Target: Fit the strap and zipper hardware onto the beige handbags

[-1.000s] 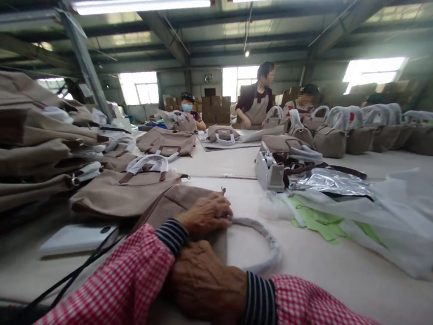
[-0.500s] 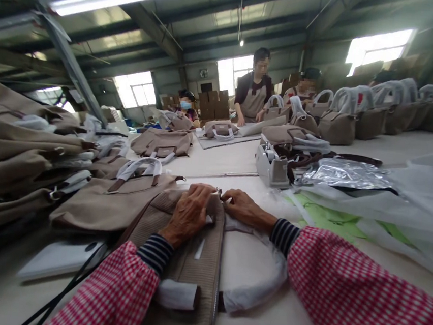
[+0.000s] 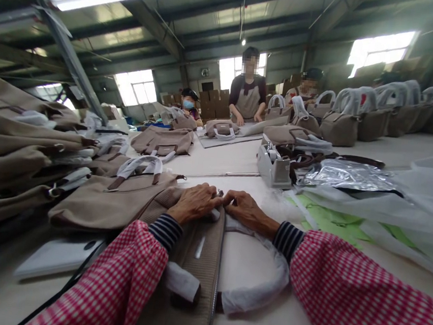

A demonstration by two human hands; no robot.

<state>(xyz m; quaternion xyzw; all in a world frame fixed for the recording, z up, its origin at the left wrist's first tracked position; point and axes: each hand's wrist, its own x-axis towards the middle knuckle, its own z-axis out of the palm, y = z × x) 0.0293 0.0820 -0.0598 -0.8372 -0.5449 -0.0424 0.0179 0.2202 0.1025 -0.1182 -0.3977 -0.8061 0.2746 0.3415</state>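
Observation:
A ribbed taupe bag [image 3: 206,264] lies flat on the white table in front of me, its zipper edge running down the right side. Its wrapped handle [image 3: 257,294] loops out over the table on the right. My left hand [image 3: 197,201] rests on the bag's far end, fingers bent and closed near the zipper corner. My right hand [image 3: 244,208] pinches at that same corner, its fingertips meeting the left ones. The small piece between the fingertips is mostly hidden. A metal zipper end [image 3: 220,193] shows just beyond them.
Stacked taupe bags [image 3: 18,148] rise at the left, with another bag [image 3: 109,198] beside mine. A tape dispenser [image 3: 273,165] stands ahead, near silvery film [image 3: 349,175] and green sheets [image 3: 326,216]. Finished bags [image 3: 338,125] line the back right. A person [image 3: 248,94] stands across the table.
My left hand has moved right to the corner, its fingertips now meeting my right hand's. The person across the table has shifted slightly left.

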